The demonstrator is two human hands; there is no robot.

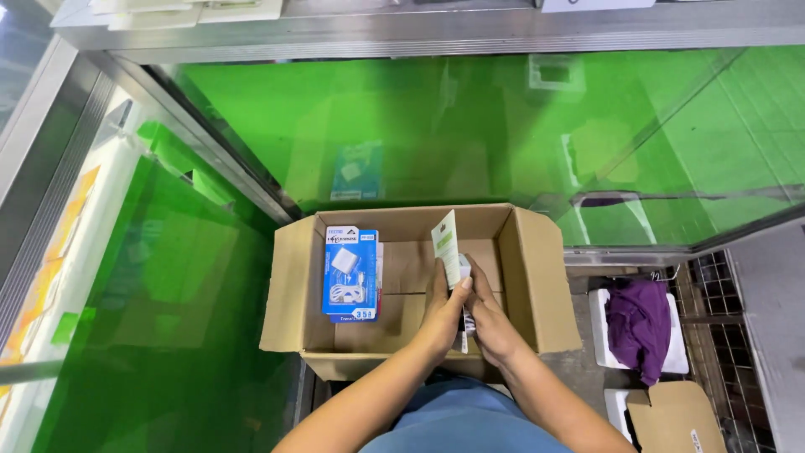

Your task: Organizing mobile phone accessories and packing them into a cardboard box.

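- Both forearms reach forward from the bottom edge, over a blue garment at the waist.
- Left hand (442, 315) and right hand (490, 323) close together around a slim white-and-green packet (447, 247), which stands upright between them, its top rising above the fingers.
- Open cardboard box (289, 285) lies beneath the hands; the packet sits over its right half.
- Blue charger package (350, 273) leans in the box's left half, well apart from the hands.
- Purple cloth (639, 323) lies to the right.
- Green glass counter (436, 126) stretches beyond.
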